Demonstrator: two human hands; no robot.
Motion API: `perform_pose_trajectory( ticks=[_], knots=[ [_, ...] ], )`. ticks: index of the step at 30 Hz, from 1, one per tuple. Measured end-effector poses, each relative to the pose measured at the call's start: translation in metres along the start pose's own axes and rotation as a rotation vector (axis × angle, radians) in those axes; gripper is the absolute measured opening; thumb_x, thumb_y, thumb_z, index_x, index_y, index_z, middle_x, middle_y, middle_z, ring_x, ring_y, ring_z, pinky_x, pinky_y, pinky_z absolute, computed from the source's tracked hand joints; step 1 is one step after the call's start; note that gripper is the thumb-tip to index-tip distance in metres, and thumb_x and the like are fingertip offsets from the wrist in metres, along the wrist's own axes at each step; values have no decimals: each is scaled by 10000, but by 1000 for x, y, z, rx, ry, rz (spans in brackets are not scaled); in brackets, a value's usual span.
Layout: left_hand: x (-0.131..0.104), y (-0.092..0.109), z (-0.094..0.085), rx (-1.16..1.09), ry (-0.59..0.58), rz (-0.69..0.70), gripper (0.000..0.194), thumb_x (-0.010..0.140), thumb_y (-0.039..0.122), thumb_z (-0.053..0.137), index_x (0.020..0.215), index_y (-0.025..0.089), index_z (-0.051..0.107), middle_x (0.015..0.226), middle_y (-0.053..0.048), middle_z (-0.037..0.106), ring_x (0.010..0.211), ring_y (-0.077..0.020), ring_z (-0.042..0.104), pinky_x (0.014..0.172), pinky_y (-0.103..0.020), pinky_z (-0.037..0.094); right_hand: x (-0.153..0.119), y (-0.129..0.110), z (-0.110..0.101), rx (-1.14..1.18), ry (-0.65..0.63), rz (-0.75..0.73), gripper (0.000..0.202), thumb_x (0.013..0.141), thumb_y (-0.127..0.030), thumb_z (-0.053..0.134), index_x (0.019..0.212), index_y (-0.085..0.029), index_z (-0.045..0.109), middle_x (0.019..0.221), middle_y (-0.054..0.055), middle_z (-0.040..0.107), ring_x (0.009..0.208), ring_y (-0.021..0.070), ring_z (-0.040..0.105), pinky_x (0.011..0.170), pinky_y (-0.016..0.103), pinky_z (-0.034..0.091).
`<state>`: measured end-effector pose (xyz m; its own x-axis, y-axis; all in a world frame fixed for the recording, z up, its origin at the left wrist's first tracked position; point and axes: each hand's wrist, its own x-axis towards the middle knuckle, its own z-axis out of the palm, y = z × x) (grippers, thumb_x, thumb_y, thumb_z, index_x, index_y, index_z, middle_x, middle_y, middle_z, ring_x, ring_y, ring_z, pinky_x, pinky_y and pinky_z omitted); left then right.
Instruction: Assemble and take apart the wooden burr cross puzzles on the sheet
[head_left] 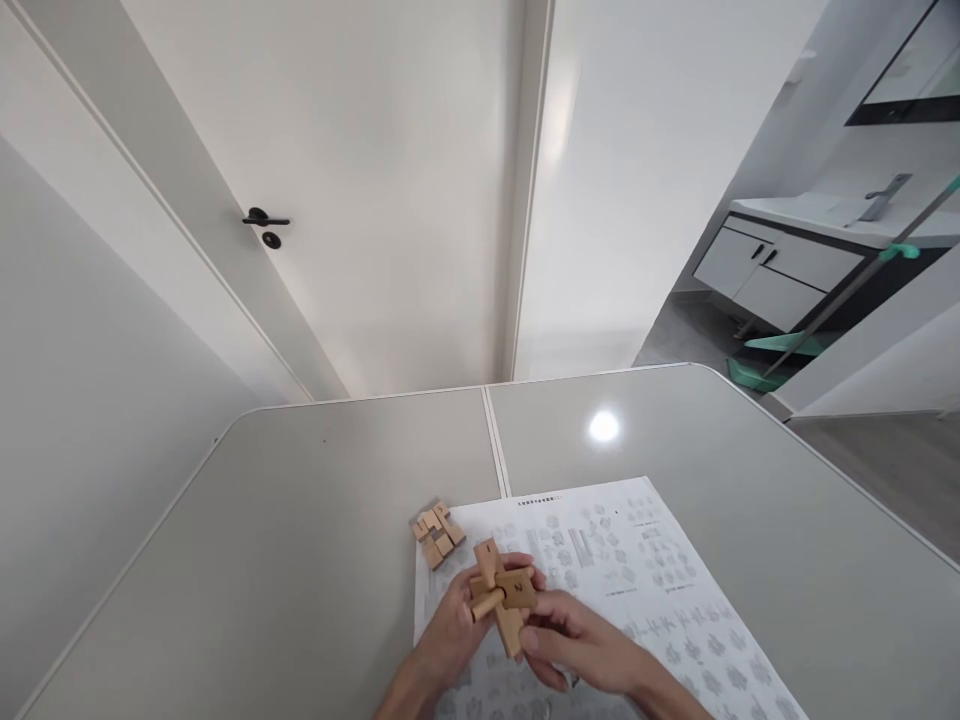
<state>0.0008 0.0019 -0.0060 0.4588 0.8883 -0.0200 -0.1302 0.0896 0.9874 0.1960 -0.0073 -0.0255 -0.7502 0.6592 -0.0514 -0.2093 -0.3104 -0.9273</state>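
A light wooden puzzle (516,588) of crossed pieces is held above a printed sheet; the digits 1 and 2 show on two of its pieces. A round peg sticks out of its front. My left hand (452,625) wraps round its left side and back. On the lower right, the thumb and fingers of my right hand (577,640) pinch the piece that points down. The white sheet (675,570) with grey diagrams lies beneath both hands. By its upper left corner sits a cluster of small wooden pieces (438,534), some with dark marks.
The grey table (300,530) has a pale rim and a seam down its middle. Beyond its far edge stands a white door (390,200) with a black handle (266,217). At the right are a sink cabinet (780,265) and a green-footed stand (754,375).
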Motion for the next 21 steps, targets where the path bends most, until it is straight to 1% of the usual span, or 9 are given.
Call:
perform_pose_trajectory(
  ticks=[3, 4, 7, 10, 12, 13, 16, 18, 21],
  knots=[
    [2, -7, -4, -205, 5, -17, 890, 722, 884, 624, 1286, 198, 679, 1233, -185, 708, 1181, -376, 668, 1066, -549, 500, 4, 2, -1, -22, 91, -3, 474, 968, -646, 597, 944, -172, 589, 547, -86, 465, 445, 75, 397, 492, 209, 327],
    [2, -9, -5, -201, 27, -7, 863, 720, 854, 666, 1290, 206, 672, 1236, -175, 708, 1184, -371, 664, 1074, -540, 493, 5, 1, 0, -38, 113, -11, 474, 971, -647, 592, 964, -173, 585, 557, -85, 465, 449, 77, 398, 492, 210, 325],
    [1, -15, -6, -98, 74, 35, 821, 727, 797, 719, 1298, 212, 644, 1254, -165, 695, 1174, -361, 664, 1065, -513, 497, 4, -1, 1, -110, 172, -44, 442, 994, -616, 572, 1050, -177, 586, 626, -61, 501, 491, 88, 417, 508, 216, 344],
    [-2, -17, -3, 24, 110, 52, 839, 737, 764, 729, 1348, 208, 586, 1306, -173, 660, 1212, -368, 642, 1063, -501, 498, -1, 1, -2, -293, 359, -119, 378, 1002, -564, 579, 1066, -192, 593, 746, -18, 558, 586, 116, 461, 551, 232, 383],
    [-4, -17, -1, 138, 140, 56, 837, 723, 737, 742, 1352, 214, 565, 1322, -164, 643, 1233, -372, 625, 1074, -509, 486, -5, 5, -8, -448, 481, -185, 336, 1008, -531, 575, 1054, -200, 602, 772, -8, 557, 634, 137, 482, 574, 243, 399],
    [-5, -17, 0, 194, 150, 60, 830, 711, 720, 750, 1344, 217, 562, 1320, -157, 641, 1232, -372, 621, 1078, -517, 480, -7, 7, -10, -514, 514, -212, 316, 1016, -513, 564, 1052, -202, 608, 766, -8, 551, 649, 147, 492, 585, 249, 405],
    [-6, -16, 2, 308, 179, 72, 806, 679, 637, 783, 1334, 229, 549, 1304, -139, 639, 1228, -366, 610, 1090, -533, 465, -11, 8, -14, -662, 542, -252, 279, 1043, -458, 522, 978, -207, 624, 743, 1, 551, 671, 168, 513, 610, 268, 417],
    [-6, -17, 1, 351, 202, 86, 825, 656, 565, 816, 1355, 237, 525, 1321, -138, 629, 1252, -365, 590, 1099, -533, 456, -11, 6, -13, -734, 553, -273, 273, 1056, -418, 501, 921, -211, 618, 743, 11, 562, 673, 176, 522, 621, 277, 420],
    [-7, -20, 1, 405, 234, 140, 884, 607, 494, 863, 1375, 245, 502, 1349, -139, 609, 1262, -369, 578, 1105, -537, 446, -11, 5, -8, -802, 585, -321, 217, 1058, -355, 498, 957, -214, 629, 751, 20, 584, 660, 181, 536, 618, 280, 419]
  ],
)
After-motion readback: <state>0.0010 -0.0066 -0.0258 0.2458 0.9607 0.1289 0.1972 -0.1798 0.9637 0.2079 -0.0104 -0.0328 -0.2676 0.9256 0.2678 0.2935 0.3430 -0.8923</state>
